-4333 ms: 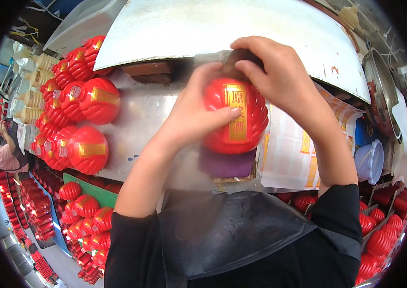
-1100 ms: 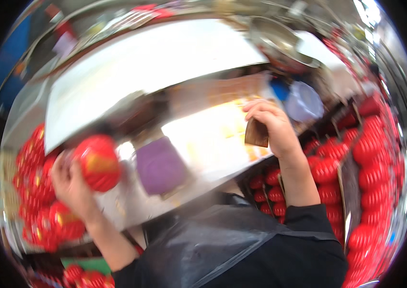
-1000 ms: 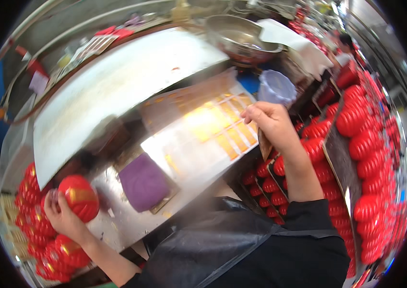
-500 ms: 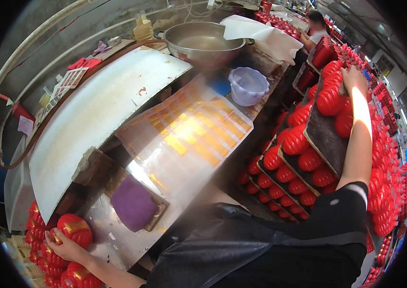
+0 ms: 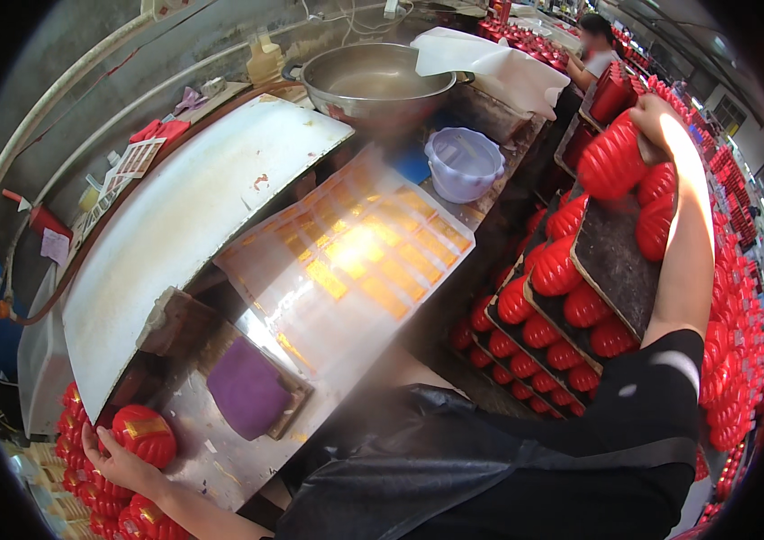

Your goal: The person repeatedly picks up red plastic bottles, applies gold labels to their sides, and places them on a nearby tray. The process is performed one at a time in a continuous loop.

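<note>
My right hand (image 5: 659, 123) is closed on the end of a glossy red ribbed pumpkin-shaped piece (image 5: 611, 160). It holds the piece over the top dark board (image 5: 620, 256) of a stack at the right. More red ribbed pieces lie on that board and the boards below. At the lower left my left hand (image 5: 122, 464), fingers apart, is beside a similar red piece with a gold label (image 5: 144, 436). Whether its fingertips touch that piece is hard to tell. Several more red pieces (image 5: 85, 490) are piled past this hand.
On the bench lies a translucent sheet of gold labels (image 5: 359, 243), with a purple pad (image 5: 248, 387) nearer me. A white curved panel (image 5: 211, 207) rises behind them. Farther off stand a lilac tub (image 5: 463, 166) and a metal basin (image 5: 377, 81). Another person (image 5: 596, 49) sits at the far right.
My right hand has lifted a red ribbed piece from among the others on the top board and brought it slightly left. My left hand has hardly moved.
</note>
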{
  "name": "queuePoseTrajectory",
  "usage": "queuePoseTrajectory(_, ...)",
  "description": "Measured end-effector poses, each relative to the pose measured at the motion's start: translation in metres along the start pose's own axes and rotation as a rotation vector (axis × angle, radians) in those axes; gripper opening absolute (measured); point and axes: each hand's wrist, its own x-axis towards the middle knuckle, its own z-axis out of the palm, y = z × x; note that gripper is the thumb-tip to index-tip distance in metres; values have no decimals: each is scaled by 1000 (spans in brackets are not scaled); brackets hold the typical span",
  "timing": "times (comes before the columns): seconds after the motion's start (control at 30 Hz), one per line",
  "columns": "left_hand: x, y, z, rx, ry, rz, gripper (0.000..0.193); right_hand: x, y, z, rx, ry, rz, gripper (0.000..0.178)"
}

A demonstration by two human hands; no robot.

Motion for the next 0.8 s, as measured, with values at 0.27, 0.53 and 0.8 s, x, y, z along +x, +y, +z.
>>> queuePoseTrajectory(0.27,-36,36,21,-166,-131,15,31,108,-130,51,1257,76,116,30)
queuePoseTrajectory(0.53,-89,44,41,-271,-447,-63,24,161,-302,159,1621,-273,313,23)
queuePoseTrajectory(0.8,-88,37,42,-117,-538,-94,23,167,-368,220,555,200,104,39)
